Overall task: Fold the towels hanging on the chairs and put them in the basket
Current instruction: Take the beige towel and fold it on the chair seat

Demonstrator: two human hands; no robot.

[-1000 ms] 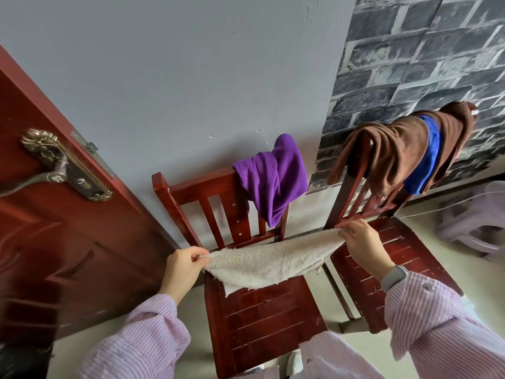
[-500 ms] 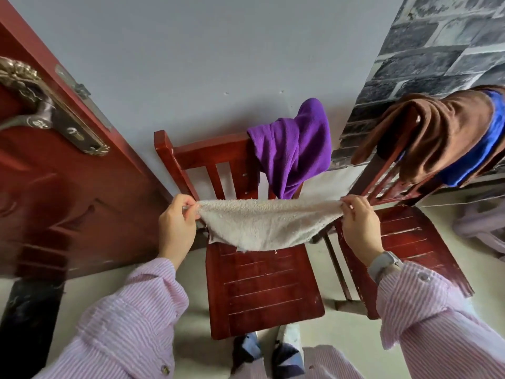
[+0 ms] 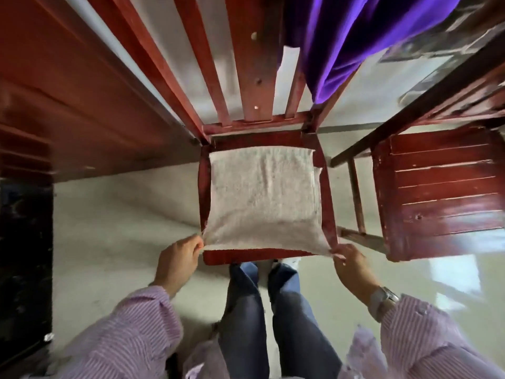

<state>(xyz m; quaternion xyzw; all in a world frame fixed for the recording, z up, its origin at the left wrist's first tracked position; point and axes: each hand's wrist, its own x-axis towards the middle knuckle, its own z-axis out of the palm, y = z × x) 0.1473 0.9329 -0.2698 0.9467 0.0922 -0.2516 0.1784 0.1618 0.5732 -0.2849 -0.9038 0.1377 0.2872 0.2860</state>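
Head view: white towel flat on chair seat, corners in both hands' grip.

Soft daylight, floor glare right, blurred wide-angle edges.

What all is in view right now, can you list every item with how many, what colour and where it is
cream towel: one, off-white, spread flat on the seat of the middle chair, near corners pinched by both hands
purple towel: one, purple, hanging over the back of the middle chair, upper right
middle chair: one, red-brown wood, centre, slatted back toward the wall
second chair: one, red-brown wood, right of the first
door: one, dark red wood, left side
floor: pale, glossy, under the chairs
wristwatch: one, grey, on the right wrist
left hand: pinches the towel's near left corner
right hand: pinches the near right corner
legs: two, blue jeans, bottom centre
sleeves: two, pink-striped, bottom
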